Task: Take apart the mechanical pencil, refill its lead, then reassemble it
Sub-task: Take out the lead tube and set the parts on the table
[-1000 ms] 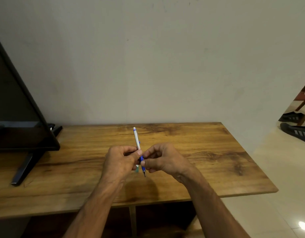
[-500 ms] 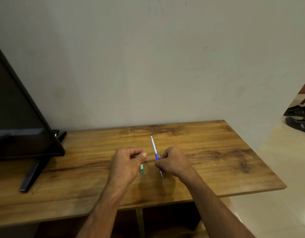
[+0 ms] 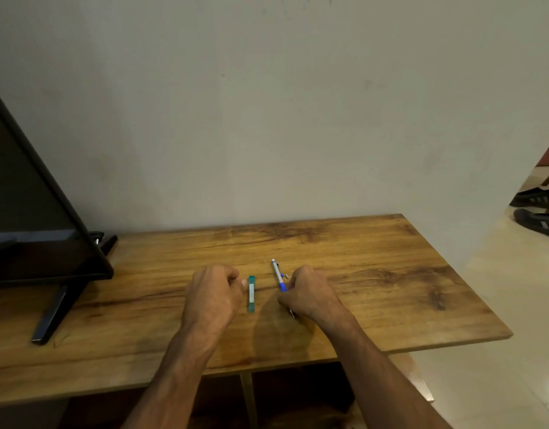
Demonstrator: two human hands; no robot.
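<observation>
On my wooden surface (image 3: 375, 292) lie a green lead case (image 3: 251, 294), a monitor stand (image 3: 55, 314), and my pencil (image 3: 278, 275).

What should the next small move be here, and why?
Probably let the left hand pick up the green lead case. It lies flat on the table just beside that hand's fingertips, untouched. The right hand already grips the pencil by its lower end, and a tiny loose part lies beside it.

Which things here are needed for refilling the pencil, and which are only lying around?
For the job: mechanical pencil in the right hand; green lead case on the table; left hand.

Lying about: monitor; shoes.
</observation>
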